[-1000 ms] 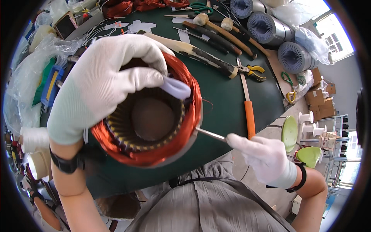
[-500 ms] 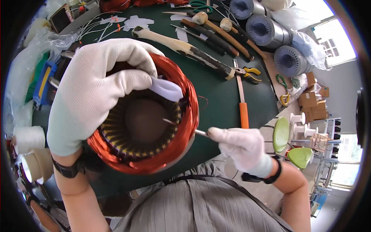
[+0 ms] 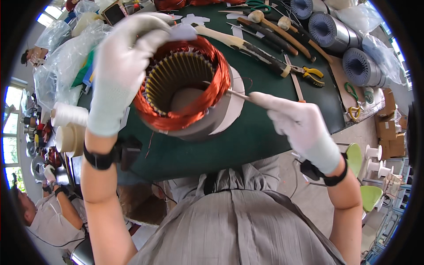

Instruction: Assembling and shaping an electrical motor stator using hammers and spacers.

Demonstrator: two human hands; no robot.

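A motor stator (image 3: 224, 112) stands on the green table, ringed on top by red-brown copper windings (image 3: 214, 86). Its bore shows yellow-edged slots. My gloved left hand (image 3: 121, 62) is above the far left of the ring, its fingers closed on a small white insulating strip (image 3: 183, 32), slightly blurred. In my gloved right hand (image 3: 298, 126) is a thin metal rod (image 3: 240, 94), held at the ring's right side. Its far end passes under or through the windings, and a tip shows inside the bore.
Beyond the stator lie a worn wooden stick (image 3: 240, 44), mallets (image 3: 280, 33) and yellow-handled pliers (image 3: 311, 75). Several stator cores (image 3: 357, 66) line the right edge, near scissors (image 3: 353, 101). Thread spools (image 3: 70, 115) stand at left. Another person (image 3: 53, 212) sits at far left.
My left hand has carried the white strip from over the bore to beyond the ring's far rim. The right hand keeps the rod at the windings. The view has shifted, showing more at left.
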